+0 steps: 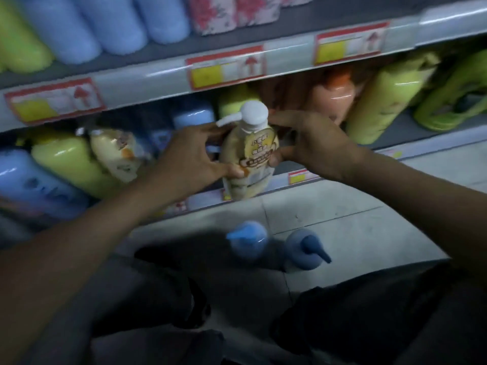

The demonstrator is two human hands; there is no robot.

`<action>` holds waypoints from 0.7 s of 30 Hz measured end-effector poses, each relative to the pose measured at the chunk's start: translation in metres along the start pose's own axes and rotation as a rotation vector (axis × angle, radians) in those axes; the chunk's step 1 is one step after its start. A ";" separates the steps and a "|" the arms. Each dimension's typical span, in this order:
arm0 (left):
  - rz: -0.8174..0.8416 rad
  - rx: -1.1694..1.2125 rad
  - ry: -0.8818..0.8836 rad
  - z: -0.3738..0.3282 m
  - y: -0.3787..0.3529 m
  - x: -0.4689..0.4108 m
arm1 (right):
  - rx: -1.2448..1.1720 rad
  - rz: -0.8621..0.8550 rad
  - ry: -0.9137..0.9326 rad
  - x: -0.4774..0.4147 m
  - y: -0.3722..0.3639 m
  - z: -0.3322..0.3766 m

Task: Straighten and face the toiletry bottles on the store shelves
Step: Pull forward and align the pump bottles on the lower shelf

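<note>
Now: we've got the cream pump bottle (249,159) dead centre of the frame, both hands on it, label turned out toward us.
Left hand: the left hand (189,164) wraps the bottle's left flank, thumb across the lower front, fingers curled behind. That's a firm hold.
Right hand: the right hand (313,146) clamps the other side, thumb on the label's edge, fingers tucked round the back.
Bottle's place: near upright, base down at the front lip of the lower shelf (303,177). With the blur we cannot tell whether it rests there or hangs just off it.
Pump: the white pump head (253,114) points its nozzle toward the left of the frame.
Step in hand: facing this one bottle, we judge. The label looks squared, so seating it is what remains.
Next move: it calls for easing the bottle back into the gap behind it, standing it plumb, then letting go.
Left to do: the leaning cream bottle (116,154) and yellow-green bottle (68,162) at centre left, and two blue bottles (247,241) on the floor at lower centre.
</note>
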State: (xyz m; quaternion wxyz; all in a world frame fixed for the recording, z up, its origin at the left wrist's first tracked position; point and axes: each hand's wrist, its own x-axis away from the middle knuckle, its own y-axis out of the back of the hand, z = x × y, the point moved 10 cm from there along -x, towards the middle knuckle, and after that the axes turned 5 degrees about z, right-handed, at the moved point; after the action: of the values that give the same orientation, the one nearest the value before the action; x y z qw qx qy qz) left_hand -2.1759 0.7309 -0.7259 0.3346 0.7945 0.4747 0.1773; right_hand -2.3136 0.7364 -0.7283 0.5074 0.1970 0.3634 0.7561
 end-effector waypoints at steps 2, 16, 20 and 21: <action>0.042 0.041 -0.060 -0.032 -0.029 -0.022 | -0.013 -0.016 -0.043 0.028 0.038 -0.022; 0.282 0.166 -0.321 -0.208 -0.251 -0.200 | -0.020 -0.275 -0.317 0.183 0.217 -0.227; 0.197 0.250 -0.270 -0.206 -0.280 -0.241 | 0.070 -0.384 -0.316 0.175 0.236 -0.267; 0.165 0.274 -0.250 -0.204 -0.285 -0.249 | 0.028 -0.411 -0.323 0.173 0.239 -0.278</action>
State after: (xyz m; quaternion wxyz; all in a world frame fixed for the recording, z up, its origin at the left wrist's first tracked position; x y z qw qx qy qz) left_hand -2.6007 0.6800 -0.7717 0.2641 0.8846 0.3825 0.0382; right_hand -2.7186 0.7438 -0.7448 0.6991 0.2444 0.3204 0.5906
